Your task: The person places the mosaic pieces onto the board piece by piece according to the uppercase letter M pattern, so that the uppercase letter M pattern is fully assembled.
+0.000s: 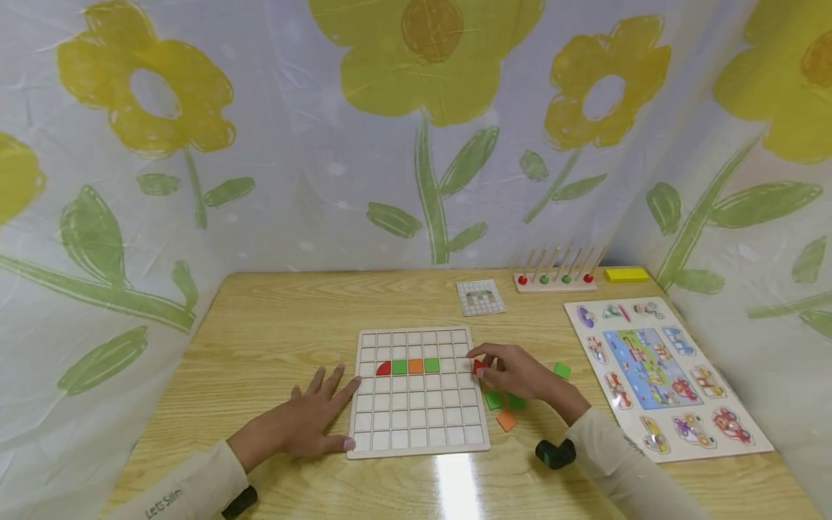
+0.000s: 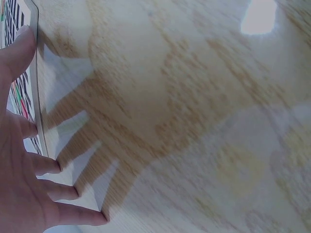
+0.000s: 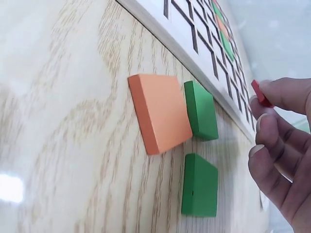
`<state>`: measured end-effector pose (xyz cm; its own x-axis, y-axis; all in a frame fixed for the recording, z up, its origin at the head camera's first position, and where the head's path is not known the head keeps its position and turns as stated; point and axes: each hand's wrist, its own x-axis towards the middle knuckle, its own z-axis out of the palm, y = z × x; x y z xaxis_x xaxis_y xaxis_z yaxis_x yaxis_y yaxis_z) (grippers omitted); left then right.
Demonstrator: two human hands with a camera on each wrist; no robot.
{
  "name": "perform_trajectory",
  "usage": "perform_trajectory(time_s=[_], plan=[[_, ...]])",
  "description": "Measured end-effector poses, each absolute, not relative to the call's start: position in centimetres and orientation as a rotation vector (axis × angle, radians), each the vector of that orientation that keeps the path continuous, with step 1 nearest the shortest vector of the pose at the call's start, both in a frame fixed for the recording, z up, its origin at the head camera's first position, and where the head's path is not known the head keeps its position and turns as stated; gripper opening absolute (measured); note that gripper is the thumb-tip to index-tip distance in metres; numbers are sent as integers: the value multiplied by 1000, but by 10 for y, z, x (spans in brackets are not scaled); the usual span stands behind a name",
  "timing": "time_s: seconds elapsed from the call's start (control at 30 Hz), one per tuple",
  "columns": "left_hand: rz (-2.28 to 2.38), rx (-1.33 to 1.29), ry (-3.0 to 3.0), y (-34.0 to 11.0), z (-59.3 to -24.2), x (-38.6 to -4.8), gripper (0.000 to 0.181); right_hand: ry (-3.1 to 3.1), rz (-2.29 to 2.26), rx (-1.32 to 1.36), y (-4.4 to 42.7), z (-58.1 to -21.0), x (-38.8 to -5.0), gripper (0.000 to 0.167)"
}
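A white grid board (image 1: pixel 416 419) lies flat on the wooden table. One of its upper rows holds a red quarter-round tile (image 1: pixel 384 368), a green tile (image 1: pixel 399 367), an orange tile (image 1: pixel 415 366) and another green tile (image 1: pixel 432 365), side by side. My left hand (image 1: pixel 315 415) is spread on the table, its fingertips and thumb at the board's left edge. At the board's right edge, my right hand (image 1: pixel 520 372) pinches a small red tile (image 3: pixel 261 94) between thumb and forefinger. Below that hand lie an orange tile (image 3: pixel 163 114) and green tiles (image 3: pixel 203 187).
A pattern card (image 1: pixel 481 297) lies behind the board. Further back stand a peg rack (image 1: pixel 555 283) with red and green beads and a yellow block (image 1: pixel 626 275). To the right is a picture puzzle board (image 1: pixel 663 379). Another green tile (image 1: pixel 562 370) lies beside my right wrist.
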<state>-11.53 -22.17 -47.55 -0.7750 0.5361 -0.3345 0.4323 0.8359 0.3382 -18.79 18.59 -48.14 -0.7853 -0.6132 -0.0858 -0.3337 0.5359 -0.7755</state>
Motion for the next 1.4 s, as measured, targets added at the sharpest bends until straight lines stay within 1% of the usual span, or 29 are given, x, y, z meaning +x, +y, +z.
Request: perform_trajectory(time_s=[0.3,0.53,0.87,1.07,1.23,1.4], plan=[[344,717,2594,-221,-473,-115,101,2434,-1128,-776,179,-479,-191,26],[327,720,2602,-221,-473,-114,102,2426,-1137,-772,177,-482,-193,28],[319,719,2612,-221,-476,-114,101,2432,-1134,-778,171,-483,-196,26],[320,715,2618,-221,-475,-114,101,2442,-1132,-786,168,-483,-199,29],[307,720,2618,-222,-475,-114,101,2432,-1135,-765,163,-483,-201,26],[303,716,2611,-222,-475,-114,102,2453,-1118,-773,158,-483,-202,28]])
